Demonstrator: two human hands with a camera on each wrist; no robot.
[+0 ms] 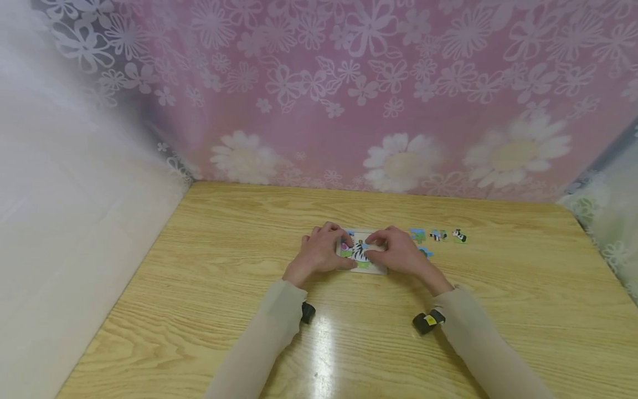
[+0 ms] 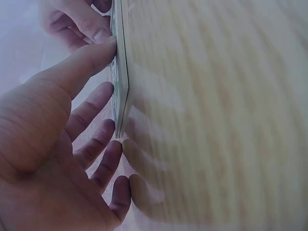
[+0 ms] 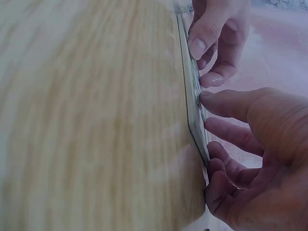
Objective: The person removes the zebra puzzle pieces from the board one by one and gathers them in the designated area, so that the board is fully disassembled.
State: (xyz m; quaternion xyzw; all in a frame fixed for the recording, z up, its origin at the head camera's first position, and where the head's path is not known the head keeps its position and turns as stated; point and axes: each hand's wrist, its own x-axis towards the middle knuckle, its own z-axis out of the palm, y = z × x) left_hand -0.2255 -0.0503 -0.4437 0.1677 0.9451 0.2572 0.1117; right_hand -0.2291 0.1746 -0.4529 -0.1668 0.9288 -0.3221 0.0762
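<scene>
A small flat jigsaw board [image 1: 380,268] with a pale frame lies on the table between the two hands. On it are joined pieces of a zebra picture [image 1: 360,252], with black stripes, green and a pink patch. The left hand [image 1: 321,249] rests over the board's left side, thumb and fingertips spread on its face, as the left wrist view shows. From the other side the right hand [image 1: 401,252] touches the picture with thumb and index fingertips a little apart. Its other fingers bend at the board's far edge in the right wrist view. The hands partly cover the picture.
Several loose jigsaw pieces [image 1: 438,235] lie to the right of the board, one piece [image 1: 425,252] partly behind the right hand. The wooden table [image 1: 199,310] meets a pink flowered curtain [image 1: 309,111] at the back. Pale sheeting [image 1: 75,194] hangs at the left.
</scene>
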